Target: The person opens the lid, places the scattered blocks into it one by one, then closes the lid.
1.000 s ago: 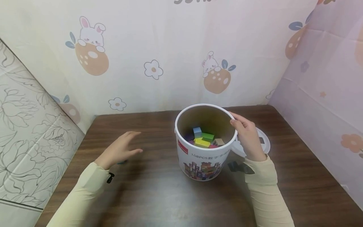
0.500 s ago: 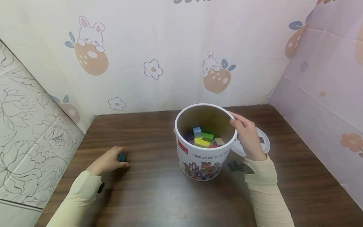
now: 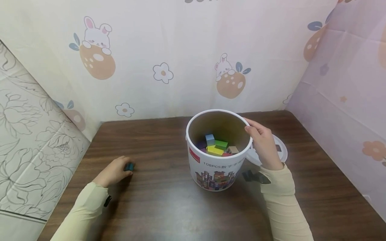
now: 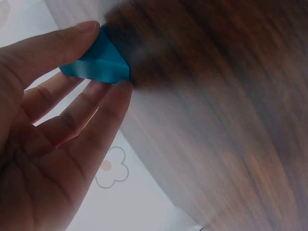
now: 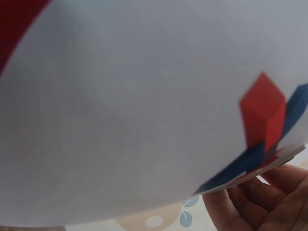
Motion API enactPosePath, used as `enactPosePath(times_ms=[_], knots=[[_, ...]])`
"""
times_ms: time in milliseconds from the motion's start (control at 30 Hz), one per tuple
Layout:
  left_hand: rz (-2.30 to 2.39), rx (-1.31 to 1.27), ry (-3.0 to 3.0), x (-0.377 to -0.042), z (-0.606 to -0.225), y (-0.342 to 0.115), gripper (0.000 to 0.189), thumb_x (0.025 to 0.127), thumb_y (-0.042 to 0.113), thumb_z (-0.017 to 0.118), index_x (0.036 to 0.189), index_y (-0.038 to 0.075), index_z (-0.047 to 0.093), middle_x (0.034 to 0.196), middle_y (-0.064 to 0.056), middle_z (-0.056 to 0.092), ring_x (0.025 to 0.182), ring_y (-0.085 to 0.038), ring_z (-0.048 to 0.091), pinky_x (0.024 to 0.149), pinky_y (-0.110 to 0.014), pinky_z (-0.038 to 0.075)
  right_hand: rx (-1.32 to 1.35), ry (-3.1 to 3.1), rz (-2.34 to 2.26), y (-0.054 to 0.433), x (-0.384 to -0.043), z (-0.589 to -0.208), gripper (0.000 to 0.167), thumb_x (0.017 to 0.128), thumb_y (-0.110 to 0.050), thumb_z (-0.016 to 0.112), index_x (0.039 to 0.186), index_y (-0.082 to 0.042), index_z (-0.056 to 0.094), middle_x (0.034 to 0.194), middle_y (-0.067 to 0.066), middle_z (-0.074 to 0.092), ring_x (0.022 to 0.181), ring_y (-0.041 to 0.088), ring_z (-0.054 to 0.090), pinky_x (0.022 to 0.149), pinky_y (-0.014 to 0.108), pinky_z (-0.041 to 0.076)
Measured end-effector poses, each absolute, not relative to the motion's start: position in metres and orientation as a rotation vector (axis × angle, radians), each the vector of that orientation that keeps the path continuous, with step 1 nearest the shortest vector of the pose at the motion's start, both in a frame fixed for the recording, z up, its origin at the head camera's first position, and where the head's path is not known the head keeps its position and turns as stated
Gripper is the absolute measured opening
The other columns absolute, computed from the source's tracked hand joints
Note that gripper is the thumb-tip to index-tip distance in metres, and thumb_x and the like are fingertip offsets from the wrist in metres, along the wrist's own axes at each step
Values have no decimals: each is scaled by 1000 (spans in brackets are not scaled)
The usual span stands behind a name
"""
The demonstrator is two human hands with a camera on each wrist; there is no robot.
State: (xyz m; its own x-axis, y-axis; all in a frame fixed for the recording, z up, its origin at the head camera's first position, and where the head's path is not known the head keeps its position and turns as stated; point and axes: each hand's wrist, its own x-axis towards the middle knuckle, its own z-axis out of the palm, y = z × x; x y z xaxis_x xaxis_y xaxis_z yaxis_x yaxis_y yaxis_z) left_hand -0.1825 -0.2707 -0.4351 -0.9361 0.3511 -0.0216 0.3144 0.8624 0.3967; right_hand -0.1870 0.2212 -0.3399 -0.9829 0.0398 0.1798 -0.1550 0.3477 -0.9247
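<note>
My left hand (image 3: 113, 171) is low over the left part of the table, pinching a teal toy block (image 3: 129, 166) between thumb and fingertips. In the left wrist view the teal block (image 4: 98, 71) shows slanted faces, partly covered by the thumb. A white printed bucket (image 3: 208, 167) stands upright right of centre. My right hand (image 3: 264, 147) grips its right rim, thumb near the top edge. Inside lie several blocks, among them a yellow block (image 3: 214, 151), a green block (image 3: 221, 145) and a blue block (image 3: 209, 140). The bucket wall (image 5: 134, 106) fills most of the right wrist view.
A white lid (image 3: 283, 156) lies on the table behind the right hand, partly hidden by it. The dark wooden table (image 3: 169, 207) ends at a patterned curtain (image 3: 187, 80) behind. A floral panel (image 3: 39, 134) borders the left side.
My left hand has moved down and left onto the teal block and closed thumb and fingers on it. The right hand and the bucket have stayed in place.
</note>
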Motion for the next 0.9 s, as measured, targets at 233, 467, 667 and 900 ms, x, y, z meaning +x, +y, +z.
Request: enactPosePath(times_ms=[233,467,667,900], knots=[[607,549,2958,-184,-436,-271,28,81,5,76,107,0,66,96,-9,67,89,-24,63,78,-43,53,115,-2429,1704,222,-187,-340,44,103,-39,43,141,-18,54,141,10,56,114,17,57,81,29,56],[756,556,2921,-187,-432,-264,13,88,11,72,99,6,66,95,-4,65,91,-22,66,76,-39,55,119,-2430,1701,221,-186,-340,46,103,-40,43,142,-19,53,143,8,55,118,20,56,84,32,56],[982,549,2888,-190,-423,-250,18,90,12,70,106,6,66,103,-3,66,97,-22,66,85,-40,55,91,-2437,1703,221,-186,-339,46,103,-41,43,141,-19,53,142,9,55,117,20,56,84,32,56],[1167,574,2872,-188,-399,-232,26,89,13,71,114,9,64,105,-3,65,101,-21,66,88,-38,57,111,-2424,1709,221,-186,-338,46,103,-40,44,141,-17,54,140,11,57,112,17,57,80,29,57]])
